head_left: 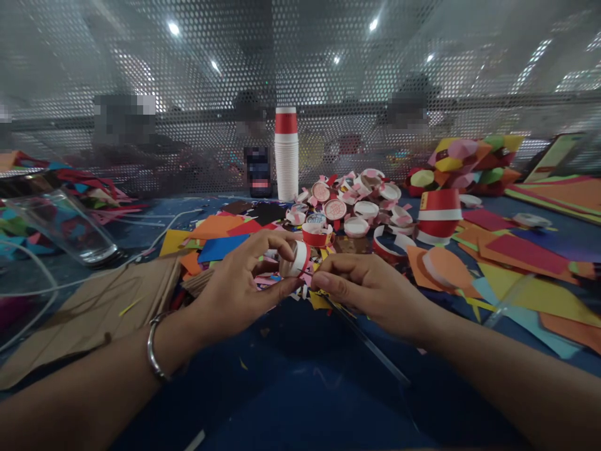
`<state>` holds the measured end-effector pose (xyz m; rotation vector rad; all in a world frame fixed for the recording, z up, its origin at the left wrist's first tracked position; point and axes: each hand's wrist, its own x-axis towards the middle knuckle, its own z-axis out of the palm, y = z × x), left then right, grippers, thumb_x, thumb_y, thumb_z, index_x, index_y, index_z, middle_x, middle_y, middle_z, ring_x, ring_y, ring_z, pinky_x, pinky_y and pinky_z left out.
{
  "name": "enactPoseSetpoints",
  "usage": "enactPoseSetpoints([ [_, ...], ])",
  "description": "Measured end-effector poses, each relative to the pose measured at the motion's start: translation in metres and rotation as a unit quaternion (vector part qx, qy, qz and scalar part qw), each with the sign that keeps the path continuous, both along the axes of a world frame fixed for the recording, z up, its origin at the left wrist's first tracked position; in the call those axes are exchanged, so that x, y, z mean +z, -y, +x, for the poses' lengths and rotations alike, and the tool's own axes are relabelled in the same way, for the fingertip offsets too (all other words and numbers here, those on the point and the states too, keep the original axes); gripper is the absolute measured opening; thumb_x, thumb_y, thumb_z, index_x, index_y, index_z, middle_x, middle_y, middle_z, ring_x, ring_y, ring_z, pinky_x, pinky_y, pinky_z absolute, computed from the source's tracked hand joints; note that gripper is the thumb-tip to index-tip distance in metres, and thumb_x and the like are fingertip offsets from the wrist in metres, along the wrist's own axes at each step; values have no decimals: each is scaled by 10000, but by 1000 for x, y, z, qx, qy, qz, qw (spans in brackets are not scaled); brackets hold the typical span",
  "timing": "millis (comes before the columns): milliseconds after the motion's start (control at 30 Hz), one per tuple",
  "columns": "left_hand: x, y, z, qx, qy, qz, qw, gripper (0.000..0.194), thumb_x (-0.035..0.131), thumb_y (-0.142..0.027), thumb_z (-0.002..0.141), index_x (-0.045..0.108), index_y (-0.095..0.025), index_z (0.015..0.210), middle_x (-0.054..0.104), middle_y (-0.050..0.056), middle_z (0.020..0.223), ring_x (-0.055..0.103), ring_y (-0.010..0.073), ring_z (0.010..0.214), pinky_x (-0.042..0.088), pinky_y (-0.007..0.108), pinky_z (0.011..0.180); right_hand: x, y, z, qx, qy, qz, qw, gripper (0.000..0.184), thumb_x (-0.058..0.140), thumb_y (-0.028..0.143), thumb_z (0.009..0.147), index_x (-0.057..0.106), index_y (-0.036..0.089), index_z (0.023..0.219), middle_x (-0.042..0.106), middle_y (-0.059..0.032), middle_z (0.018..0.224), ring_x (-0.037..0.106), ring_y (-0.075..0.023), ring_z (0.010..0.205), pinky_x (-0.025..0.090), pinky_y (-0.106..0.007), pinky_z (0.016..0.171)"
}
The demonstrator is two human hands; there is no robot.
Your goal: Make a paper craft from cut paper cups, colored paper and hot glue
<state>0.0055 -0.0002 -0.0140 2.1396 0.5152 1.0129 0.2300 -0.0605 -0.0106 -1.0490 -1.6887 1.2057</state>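
Note:
My left hand (248,275) grips a short cut piece of paper cup (297,259), white with a red edge, between thumb and fingers. Close at its right side, the fingers of my right hand (350,282) are pinched together at the cup piece's edge. What they pinch is too small to make out. Just behind both hands stands a red cut cup piece (317,235). Beyond it lies a heap of cut cup bottoms (357,210) with pink and white tabs. Paper scraps lie beneath my hands.
A tall stack of paper cups (287,156) stands at the back beside a phone (260,172). Corrugated cardboard (94,313) and a clear glass (70,219) lie left. Right are a red-and-white cup (439,216), coloured paper (535,288) and a paper flower bundle (464,163). A perforated screen (328,75) closes the back.

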Motion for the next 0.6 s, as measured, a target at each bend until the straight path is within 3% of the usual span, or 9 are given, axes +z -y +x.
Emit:
enactPoseSetpoints([
  [233, 2, -3, -1, 3, 5, -34, 999, 284, 784, -249, 906, 542, -236, 1056, 637, 107, 1352, 671, 246, 1184, 587, 407, 930, -1, -2, 4, -14, 9, -4, 1000, 503, 651, 680, 916, 659, 182, 846, 390, 70, 626, 298, -85, 527, 201, -260, 472],
  [600, 1, -1, -1, -33, -9, 4, 999, 280, 739, -161, 919, 566, -239, 1124, 598, 127, 1444, 661, 242, 1228, 584, 401, 992, -3, -2, 4, 1, -38, -25, 999, 495, 672, 662, 922, 631, 181, 814, 341, 84, 620, 242, -77, 518, 172, -254, 463],
])
